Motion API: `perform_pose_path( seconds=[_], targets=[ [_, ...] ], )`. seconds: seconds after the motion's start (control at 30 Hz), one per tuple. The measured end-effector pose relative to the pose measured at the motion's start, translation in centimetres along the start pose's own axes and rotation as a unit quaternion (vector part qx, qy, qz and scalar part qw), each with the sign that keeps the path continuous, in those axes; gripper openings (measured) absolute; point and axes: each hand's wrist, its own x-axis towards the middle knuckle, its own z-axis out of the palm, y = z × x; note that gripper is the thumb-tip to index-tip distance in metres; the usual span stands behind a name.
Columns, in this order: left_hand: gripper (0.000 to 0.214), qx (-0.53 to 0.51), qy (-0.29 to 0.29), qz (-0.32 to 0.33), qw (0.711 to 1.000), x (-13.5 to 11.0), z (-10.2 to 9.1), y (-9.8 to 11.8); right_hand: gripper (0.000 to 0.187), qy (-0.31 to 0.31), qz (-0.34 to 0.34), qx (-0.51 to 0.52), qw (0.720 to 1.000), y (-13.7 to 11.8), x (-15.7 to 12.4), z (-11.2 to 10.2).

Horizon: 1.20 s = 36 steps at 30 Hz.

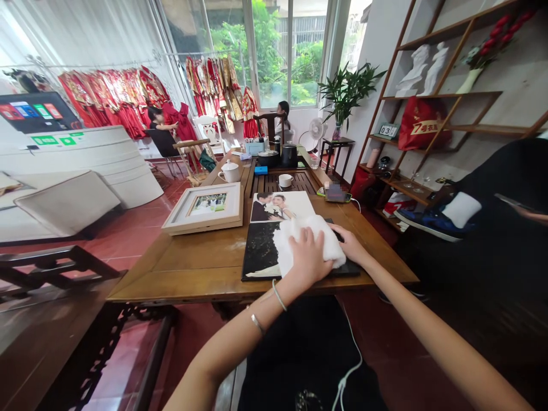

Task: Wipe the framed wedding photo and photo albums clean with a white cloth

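Note:
A dark photo board (259, 254) with a wedding picture lies at the near edge of the wooden table (192, 265). A white cloth (299, 231) rests on it. My left hand (306, 257) presses flat on the cloth, fingers stretched out; two thin bracelets circle that wrist. My right hand (351, 244) lies beside the cloth's right edge on the board, fingers curled against the cloth. A second wedding photo print (278, 206) lies just beyond the board.
A framed photo (204, 210) lies left of the prints. Farther back stand a white cup (230, 171), a small cup (285, 180), a tea tray with kettle (289, 154) and a phone (335, 193). Two people sit by red garment racks. Shelves line the right wall.

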Motion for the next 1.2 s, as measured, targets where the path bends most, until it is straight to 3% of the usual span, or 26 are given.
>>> perform_pose_path(
  seconds=[0.2,0.4,0.5,0.63,0.87,1.03,1.2],
  targets=[
    [0.080,-0.024,-0.005,0.014,1.000,-3.8,-0.5,2.7,0.047,-0.006,0.017,0.029,0.999,-0.4,-0.1,-0.2],
    [0.091,0.011,0.005,0.004,1.000,-5.9,0.3,5.1,0.043,-0.014,0.000,0.035,0.999,-1.3,-0.1,-0.5],
    [0.089,0.004,-0.005,0.016,1.000,-6.1,0.4,4.8,0.042,-0.018,-0.002,0.037,0.999,-1.5,-0.1,-0.6],
    [0.083,-0.006,-0.032,0.056,0.998,-5.6,-0.6,2.5,0.041,-0.020,0.002,0.035,0.999,-1.5,-0.1,-0.5],
    [0.073,-0.003,-0.050,0.060,0.997,-2.6,-1.9,-1.4,0.039,-0.009,-0.012,-0.002,1.000,-1.4,0.0,-0.1],
    [0.067,0.006,-0.020,0.054,0.998,2.0,-0.8,-4.1,0.038,-0.004,-0.007,-0.024,1.000,-1.3,0.1,0.0],
    [0.059,-0.015,-0.038,0.123,0.992,6.9,-0.2,-6.8,0.039,-0.015,-0.004,-0.013,1.000,-0.6,0.2,0.0]
  ],
)
